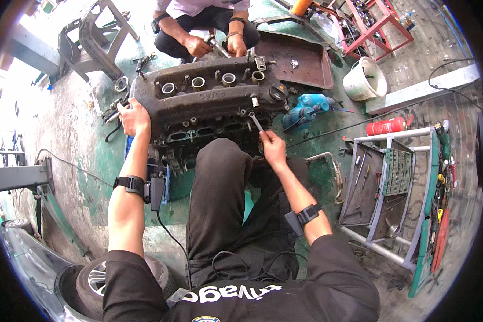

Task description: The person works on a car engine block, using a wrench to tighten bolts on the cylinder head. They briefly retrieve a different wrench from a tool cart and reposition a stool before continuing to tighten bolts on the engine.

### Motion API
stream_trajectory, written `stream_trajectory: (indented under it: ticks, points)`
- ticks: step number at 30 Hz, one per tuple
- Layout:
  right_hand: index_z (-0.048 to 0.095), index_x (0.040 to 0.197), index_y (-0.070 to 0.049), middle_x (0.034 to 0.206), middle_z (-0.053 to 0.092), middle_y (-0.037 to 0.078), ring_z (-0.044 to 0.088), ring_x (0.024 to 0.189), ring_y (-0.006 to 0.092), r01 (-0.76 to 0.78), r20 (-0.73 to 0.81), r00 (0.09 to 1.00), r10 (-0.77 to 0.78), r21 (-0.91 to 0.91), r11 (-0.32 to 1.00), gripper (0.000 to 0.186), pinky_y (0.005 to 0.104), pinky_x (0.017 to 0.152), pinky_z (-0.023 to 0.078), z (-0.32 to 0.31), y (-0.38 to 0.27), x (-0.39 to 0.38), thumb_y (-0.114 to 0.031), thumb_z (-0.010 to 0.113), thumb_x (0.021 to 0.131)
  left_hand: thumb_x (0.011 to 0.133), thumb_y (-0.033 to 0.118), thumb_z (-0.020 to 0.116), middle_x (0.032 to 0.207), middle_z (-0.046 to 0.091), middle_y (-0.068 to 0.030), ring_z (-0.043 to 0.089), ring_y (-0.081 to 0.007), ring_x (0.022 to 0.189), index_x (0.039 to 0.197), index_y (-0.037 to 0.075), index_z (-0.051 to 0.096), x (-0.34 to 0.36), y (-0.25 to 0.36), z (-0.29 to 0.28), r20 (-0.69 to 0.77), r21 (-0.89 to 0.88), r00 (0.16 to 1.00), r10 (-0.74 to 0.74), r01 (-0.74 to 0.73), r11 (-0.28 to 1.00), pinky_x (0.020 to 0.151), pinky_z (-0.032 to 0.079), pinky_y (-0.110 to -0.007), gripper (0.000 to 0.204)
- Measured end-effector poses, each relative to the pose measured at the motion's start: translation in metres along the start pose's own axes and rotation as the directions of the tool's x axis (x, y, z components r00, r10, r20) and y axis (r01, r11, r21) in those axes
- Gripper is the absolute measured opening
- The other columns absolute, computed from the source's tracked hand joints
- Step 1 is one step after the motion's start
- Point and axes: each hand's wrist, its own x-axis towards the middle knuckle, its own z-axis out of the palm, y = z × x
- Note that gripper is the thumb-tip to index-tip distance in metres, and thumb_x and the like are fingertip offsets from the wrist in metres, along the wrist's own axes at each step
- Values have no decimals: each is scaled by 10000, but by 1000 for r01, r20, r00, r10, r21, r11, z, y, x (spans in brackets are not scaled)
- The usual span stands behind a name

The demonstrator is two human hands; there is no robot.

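Observation:
In front of my knees stands a dark, greasy car engine, its valve cover on top with several round plug holes and a black oil cap. My left hand rests against the cover's left end, fingers spread over its edge. Closed around a wrench, my right hand keeps the tool's ring end up at the near right side of the cover. Whether the ring sits on a bolt is too small to tell. Across the engine, a crouching person's hands hold a metal tool at the far edge.
A brown metal tray lies beyond the engine's right end, near a white bucket. Right of the engine are a blue bottle-like object, a red fire extinguisher and a tool cart. A car wheel stands at lower left.

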Motion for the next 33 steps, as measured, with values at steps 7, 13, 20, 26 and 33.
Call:
stream_trajectory:
  ticks: [7, 13, 20, 26, 33]
  points:
    - [724, 869, -156, 748, 680, 131, 669, 737, 338, 343, 275, 934, -226, -527, 778, 298, 446, 639, 512, -77, -48, 61, -440, 633, 852, 884, 521, 453, 1218, 587, -238, 586, -403, 1094, 1386, 130, 443, -2, 1, -3, 9, -10, 1000, 13, -13, 1000, 928, 438, -509, 636]
    - [712, 797, -124, 729, 671, 111, 658, 707, 308, 555, 364, 830, -422, -604, 572, 272, 426, 594, 499, -87, -76, 83, -388, 657, 830, 873, 533, 455, 1130, 640, -227, 621, -396, 1041, 1384, 168, 455, 0, 2, -1, -2, 33, 1000, -8, 8, 999, 908, 450, -519, 627]
    - [698, 775, -115, 711, 663, 109, 655, 700, 299, 622, 382, 775, -504, -605, 497, 298, 428, 607, 501, -87, -77, 91, -406, 654, 827, 873, 524, 448, 1161, 640, -207, 608, -401, 1069, 1381, 160, 459, 0, 3, -3, 12, 21, 1000, -1, 0, 1000, 938, 432, -505, 625]
    - [677, 773, -97, 683, 656, 118, 663, 713, 299, 652, 469, 745, -474, -663, 368, 337, 434, 615, 504, -89, -92, 94, -427, 639, 830, 877, 526, 444, 1139, 652, -196, 615, -392, 1061, 1347, 155, 485, -2, 6, -2, 11, 62, 1000, -11, 10, 998, 930, 437, -502, 601]
    - [666, 738, -111, 694, 652, 90, 652, 673, 283, 582, 201, 790, -579, -541, 607, 280, 413, 572, 500, -85, -75, 63, -375, 670, 830, 862, 547, 460, 1112, 664, -192, 633, -386, 1029, 1322, 194, 519, 5, 2, 1, 11, 76, 1000, -7, 6, 997, 904, 450, -504, 583]
